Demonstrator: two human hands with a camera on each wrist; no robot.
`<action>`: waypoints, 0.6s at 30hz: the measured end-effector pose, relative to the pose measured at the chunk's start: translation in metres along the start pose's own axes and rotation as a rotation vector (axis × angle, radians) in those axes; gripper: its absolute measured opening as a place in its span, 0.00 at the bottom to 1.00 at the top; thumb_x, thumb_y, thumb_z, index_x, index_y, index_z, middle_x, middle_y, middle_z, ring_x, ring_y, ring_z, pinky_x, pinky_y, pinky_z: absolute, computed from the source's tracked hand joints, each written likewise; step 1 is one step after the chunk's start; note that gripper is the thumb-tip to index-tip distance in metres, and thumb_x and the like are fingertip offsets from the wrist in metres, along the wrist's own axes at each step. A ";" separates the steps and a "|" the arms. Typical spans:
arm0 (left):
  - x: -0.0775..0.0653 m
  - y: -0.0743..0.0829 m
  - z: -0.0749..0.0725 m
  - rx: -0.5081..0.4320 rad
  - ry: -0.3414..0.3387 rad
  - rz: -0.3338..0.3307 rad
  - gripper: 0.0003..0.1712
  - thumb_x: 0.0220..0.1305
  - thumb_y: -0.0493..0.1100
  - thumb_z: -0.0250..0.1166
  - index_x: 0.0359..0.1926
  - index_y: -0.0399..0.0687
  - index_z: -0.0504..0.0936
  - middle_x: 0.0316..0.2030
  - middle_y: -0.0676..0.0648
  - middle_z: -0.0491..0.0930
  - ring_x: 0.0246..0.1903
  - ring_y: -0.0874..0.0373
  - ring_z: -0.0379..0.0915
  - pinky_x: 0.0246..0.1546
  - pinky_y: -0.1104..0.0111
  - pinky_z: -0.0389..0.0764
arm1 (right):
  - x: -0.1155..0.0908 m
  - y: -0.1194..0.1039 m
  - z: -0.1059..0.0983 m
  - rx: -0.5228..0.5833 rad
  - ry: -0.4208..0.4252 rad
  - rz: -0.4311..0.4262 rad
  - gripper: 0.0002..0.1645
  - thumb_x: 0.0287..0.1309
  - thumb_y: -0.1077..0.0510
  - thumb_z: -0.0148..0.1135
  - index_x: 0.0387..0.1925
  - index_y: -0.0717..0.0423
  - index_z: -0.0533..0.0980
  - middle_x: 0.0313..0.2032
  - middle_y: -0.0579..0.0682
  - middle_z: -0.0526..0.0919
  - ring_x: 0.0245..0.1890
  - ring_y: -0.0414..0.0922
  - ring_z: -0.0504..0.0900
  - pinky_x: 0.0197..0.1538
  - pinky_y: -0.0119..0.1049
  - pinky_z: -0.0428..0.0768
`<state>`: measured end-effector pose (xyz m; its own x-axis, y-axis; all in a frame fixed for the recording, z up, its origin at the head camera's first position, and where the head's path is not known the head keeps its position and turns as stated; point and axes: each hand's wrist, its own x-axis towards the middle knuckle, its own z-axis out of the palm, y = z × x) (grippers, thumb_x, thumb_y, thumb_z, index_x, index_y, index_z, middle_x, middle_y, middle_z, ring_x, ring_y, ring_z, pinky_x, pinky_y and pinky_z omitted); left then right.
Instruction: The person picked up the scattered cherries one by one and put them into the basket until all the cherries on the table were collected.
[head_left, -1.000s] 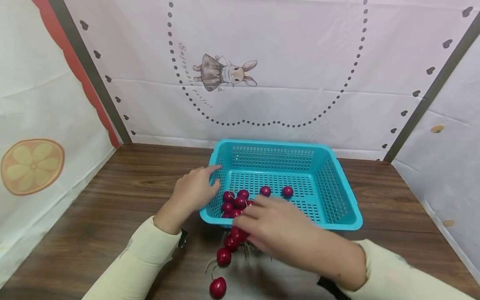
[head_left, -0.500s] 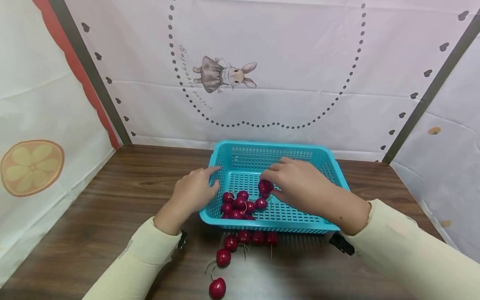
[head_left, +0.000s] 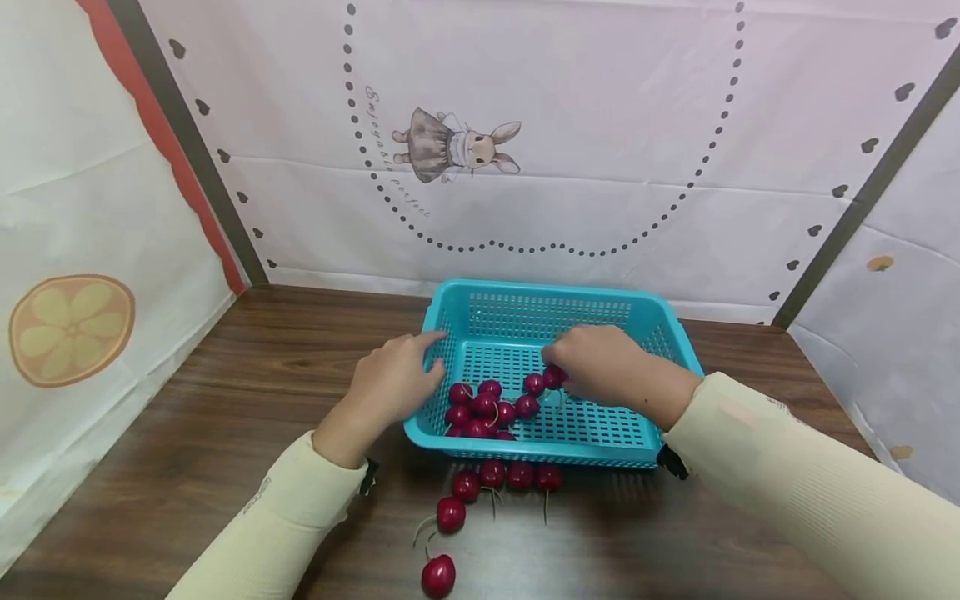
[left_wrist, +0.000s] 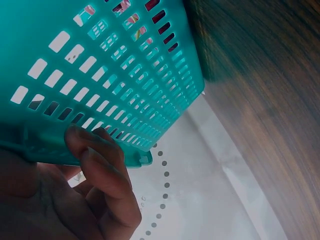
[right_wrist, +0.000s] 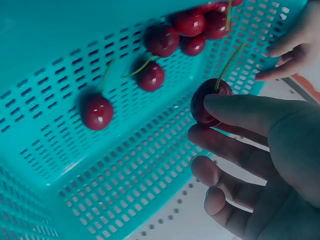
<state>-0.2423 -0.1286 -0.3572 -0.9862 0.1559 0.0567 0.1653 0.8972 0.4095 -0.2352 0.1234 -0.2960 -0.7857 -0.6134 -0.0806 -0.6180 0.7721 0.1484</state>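
Observation:
My left hand (head_left: 392, 379) grips the left rim of a turquoise plastic basket (head_left: 551, 288). In the left wrist view its fingers (left_wrist: 107, 170) curl under the rim, outside the slotted wall. Inside the basket, my right hand (head_left: 603, 362) pinches a dark red cherry (right_wrist: 205, 102) between thumb and forefinger. That cherry's green stem points up in the right wrist view. Several cherries (head_left: 484, 406) lie clustered in the basket's front left corner. Nearer the right hand, a loose cherry (right_wrist: 97, 111) and another cherry (right_wrist: 150, 76) rest on the basket floor.
On the brown wooden table (head_left: 315, 333), a short row of cherries (head_left: 520, 475) lies along the basket's front. A cherry (head_left: 451, 515) and another cherry (head_left: 438, 577) trail toward the near edge. A white printed cloth (head_left: 570, 125) encloses the back and sides.
My right hand has moved from the cherries in front of the basket over its rim, carrying a cherry inside, then slightly rightward. The left hand stays on the rim.

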 end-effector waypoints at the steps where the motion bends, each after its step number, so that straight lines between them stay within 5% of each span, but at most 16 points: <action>1: 0.000 0.000 0.000 0.000 0.000 0.001 0.30 0.59 0.54 0.59 0.63 0.57 0.67 0.49 0.41 0.76 0.14 0.59 0.69 0.10 0.72 0.69 | 0.001 0.001 0.001 0.003 -0.006 0.002 0.14 0.42 0.56 0.72 0.36 0.50 0.80 0.28 0.45 0.84 0.27 0.39 0.79 0.30 0.35 0.81; 18: -0.001 0.001 0.000 -0.003 0.009 0.006 0.29 0.60 0.54 0.59 0.63 0.57 0.68 0.50 0.41 0.76 0.15 0.59 0.69 0.10 0.72 0.69 | 0.021 0.013 0.011 0.038 -0.287 0.046 0.13 0.46 0.55 0.70 0.38 0.48 0.81 0.30 0.45 0.83 0.28 0.40 0.78 0.38 0.38 0.81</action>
<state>-0.2411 -0.1284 -0.3566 -0.9852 0.1577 0.0676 0.1715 0.8952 0.4114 -0.2604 0.1226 -0.3069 -0.7853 -0.5100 -0.3510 -0.5783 0.8067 0.1218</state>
